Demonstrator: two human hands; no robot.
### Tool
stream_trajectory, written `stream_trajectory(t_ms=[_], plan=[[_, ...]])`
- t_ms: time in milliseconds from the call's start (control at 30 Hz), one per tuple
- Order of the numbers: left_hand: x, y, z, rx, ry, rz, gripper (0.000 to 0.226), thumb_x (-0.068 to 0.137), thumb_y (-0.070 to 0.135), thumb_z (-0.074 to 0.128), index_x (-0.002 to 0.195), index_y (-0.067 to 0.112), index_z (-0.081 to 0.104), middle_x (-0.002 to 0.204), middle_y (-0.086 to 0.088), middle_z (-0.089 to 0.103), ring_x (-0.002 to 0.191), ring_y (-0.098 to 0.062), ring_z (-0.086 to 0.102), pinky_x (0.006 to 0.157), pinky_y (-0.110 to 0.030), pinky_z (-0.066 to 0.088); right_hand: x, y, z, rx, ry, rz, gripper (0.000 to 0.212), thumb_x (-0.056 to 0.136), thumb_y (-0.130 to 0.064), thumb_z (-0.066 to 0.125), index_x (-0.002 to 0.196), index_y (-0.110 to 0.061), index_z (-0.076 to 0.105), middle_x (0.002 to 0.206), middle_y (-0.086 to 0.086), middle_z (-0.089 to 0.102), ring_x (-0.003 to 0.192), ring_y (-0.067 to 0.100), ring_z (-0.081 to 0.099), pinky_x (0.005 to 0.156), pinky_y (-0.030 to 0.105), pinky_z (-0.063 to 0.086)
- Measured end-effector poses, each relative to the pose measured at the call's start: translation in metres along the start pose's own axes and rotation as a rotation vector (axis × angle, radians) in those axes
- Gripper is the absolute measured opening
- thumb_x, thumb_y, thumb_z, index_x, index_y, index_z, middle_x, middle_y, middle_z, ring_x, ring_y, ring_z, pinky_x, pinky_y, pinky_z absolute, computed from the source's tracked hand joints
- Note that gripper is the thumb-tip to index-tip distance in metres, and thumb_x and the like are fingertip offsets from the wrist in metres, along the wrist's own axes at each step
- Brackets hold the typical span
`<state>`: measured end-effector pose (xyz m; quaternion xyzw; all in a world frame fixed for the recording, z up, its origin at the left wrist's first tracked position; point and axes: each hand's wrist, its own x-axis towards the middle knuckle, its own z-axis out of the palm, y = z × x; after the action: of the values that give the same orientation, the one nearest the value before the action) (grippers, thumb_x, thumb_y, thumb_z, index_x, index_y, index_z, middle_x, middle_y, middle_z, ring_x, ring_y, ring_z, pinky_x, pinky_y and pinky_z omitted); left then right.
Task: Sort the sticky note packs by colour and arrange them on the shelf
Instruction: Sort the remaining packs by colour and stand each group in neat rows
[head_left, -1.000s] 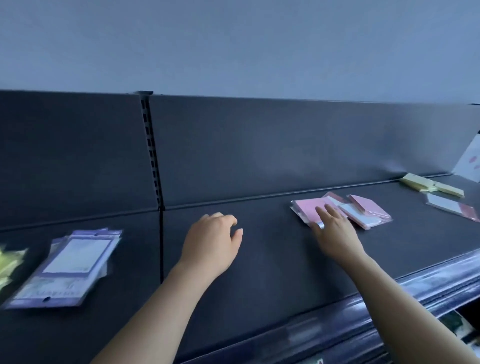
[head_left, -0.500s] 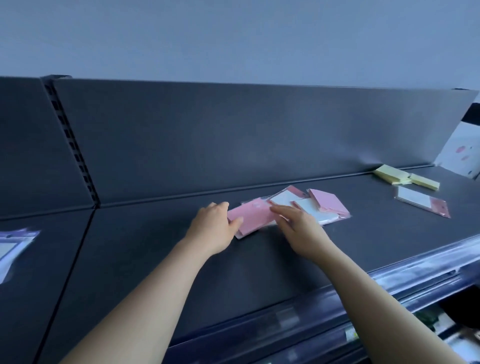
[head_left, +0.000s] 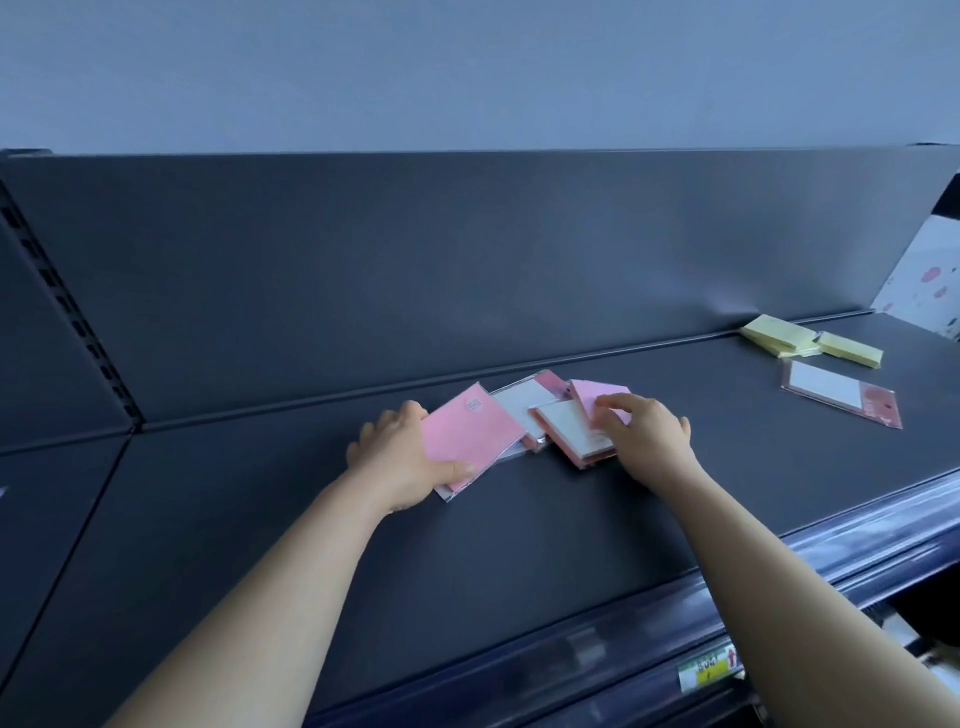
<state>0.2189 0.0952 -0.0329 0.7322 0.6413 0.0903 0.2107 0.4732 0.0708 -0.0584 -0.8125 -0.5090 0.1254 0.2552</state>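
Note:
Several pink sticky note packs lie in a loose overlapping row on the dark shelf (head_left: 571, 519). My left hand (head_left: 400, 457) grips the leftmost pink pack (head_left: 470, 434) by its near left corner, thumb on top. My right hand (head_left: 644, 434) rests with its fingers on the rightmost pink pack (head_left: 597, 395), which leans against a white-faced pink pack (head_left: 563, 428). Another white-faced pack (head_left: 519, 402) lies between them. Yellow packs (head_left: 779, 340) sit at the far right by the back panel, with a second yellow one (head_left: 849, 349) beside them. A pink-edged pack (head_left: 841, 392) lies apart, in front of the yellow ones.
The shelf's upright back panel (head_left: 467, 270) runs along behind the packs. A slotted upright (head_left: 67, 306) stands at the left. The shelf's front lip carries a price label (head_left: 709, 670). A white patterned card (head_left: 924, 291) leans at the far right end.
My view has shifted right, so the purple packs have left the frame. My left hand moved right and took hold of the leftmost pink pack. My right hand shifted onto the rightmost pink pack.

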Motion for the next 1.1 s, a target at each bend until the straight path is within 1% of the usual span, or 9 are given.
stream_trajectory(t_ms=[67,133,233,333,467,567,833,1000,1100], plan=[[-0.003,0.0,-0.001,-0.051,0.003,-0.002,0.059,0.075,0.052,0.072,0.112,0.017,0.041,0.114,0.003,0.047,0.108,-0.025,0.045,0.089,-0.037,0.043,-0.003,-0.003,0.0,0.022,-0.012,-0.021,0.02,0.092,-0.037,0.05,0.106,-0.037,0.065,0.098,0.001,0.066,0.101,0.024,0.055,0.113,0.048,0.017],[-0.005,-0.004,-0.003,-0.15,0.008,0.004,0.053,0.076,0.045,0.073,0.105,0.015,0.041,0.107,0.004,0.051,0.1,-0.024,0.052,0.083,-0.037,0.047,-0.007,-0.007,-0.001,0.086,-0.002,-0.049,0.025,0.087,-0.039,0.059,0.111,-0.035,0.062,0.11,0.002,0.06,0.105,0.026,0.054,0.11,0.047,0.026],[-0.008,-0.01,-0.009,-0.23,0.045,0.026,0.039,0.081,0.032,0.071,0.102,0.012,0.044,0.102,-0.001,0.054,0.08,-0.02,0.051,0.062,-0.031,0.041,-0.016,-0.017,-0.006,0.305,0.01,-0.065,0.048,0.081,-0.023,0.071,0.125,-0.028,0.053,0.127,0.0,0.04,0.098,0.019,0.051,0.082,0.032,0.048],[-0.014,-0.017,-0.016,-0.298,0.11,0.049,0.022,0.087,0.022,0.063,0.1,0.014,0.047,0.097,0.0,0.054,0.07,-0.017,0.047,0.053,-0.027,0.035,-0.022,-0.029,-0.01,0.4,0.065,-0.103,0.063,0.082,-0.008,0.064,0.137,-0.029,0.04,0.12,-0.001,0.043,0.088,0.014,0.052,0.06,0.022,0.042],[-0.027,-0.035,-0.026,-0.39,0.224,0.056,0.007,0.091,0.016,0.053,0.097,0.02,0.051,0.09,0.002,0.056,0.066,-0.016,0.048,0.051,-0.027,0.035,-0.031,-0.056,-0.008,0.454,0.1,-0.204,0.039,0.089,-0.007,0.053,0.126,-0.019,0.054,0.101,-0.003,0.063,0.089,0.015,0.058,0.069,0.021,0.04],[-0.04,-0.053,-0.036,-0.437,0.33,0.059,0.006,0.091,0.015,0.055,0.095,0.021,0.055,0.088,0.002,0.058,0.067,-0.015,0.05,0.053,-0.027,0.036,-0.042,-0.081,-0.002,0.447,0.095,-0.291,0.019,0.092,-0.014,0.055,0.108,-0.022,0.062,0.09,-0.008,0.065,0.085,0.013,0.06,0.063,0.015,0.041],[-0.088,-0.122,-0.07,-0.448,0.61,-0.019,0.009,0.09,0.017,0.061,0.097,0.022,0.06,0.085,0.007,0.061,0.075,-0.006,0.056,0.055,-0.023,0.037,-0.078,-0.16,0.035,0.516,0.015,-0.425,0.021,0.088,-0.015,0.06,0.105,-0.025,0.064,0.08,-0.012,0.061,0.071,0.009,0.056,0.056,0.016,0.038],[-0.12,-0.184,-0.095,-0.383,0.698,-0.102,0.007,0.092,0.017,0.057,0.099,0.016,0.059,0.085,0.0,0.063,0.077,-0.017,0.057,0.057,-0.025,0.039,-0.117,-0.222,0.066,0.545,-0.07,-0.535,0.02,0.087,-0.01,0.061,0.101,-0.024,0.065,0.075,-0.013,0.059,0.062,-0.006,0.053,0.052,0.006,0.039],[-0.143,-0.224,-0.111,-0.362,0.735,-0.164,0.011,0.094,0.016,0.054,0.1,0.007,0.058,0.088,-0.009,0.064,0.081,-0.025,0.058,0.064,-0.034,0.044,-0.145,-0.26,0.085,0.57,-0.13,-0.573,0.019,0.087,-0.011,0.061,0.101,-0.024,0.066,0.077,-0.013,0.062,0.063,-0.004,0.054,0.051,0.007,0.041]])
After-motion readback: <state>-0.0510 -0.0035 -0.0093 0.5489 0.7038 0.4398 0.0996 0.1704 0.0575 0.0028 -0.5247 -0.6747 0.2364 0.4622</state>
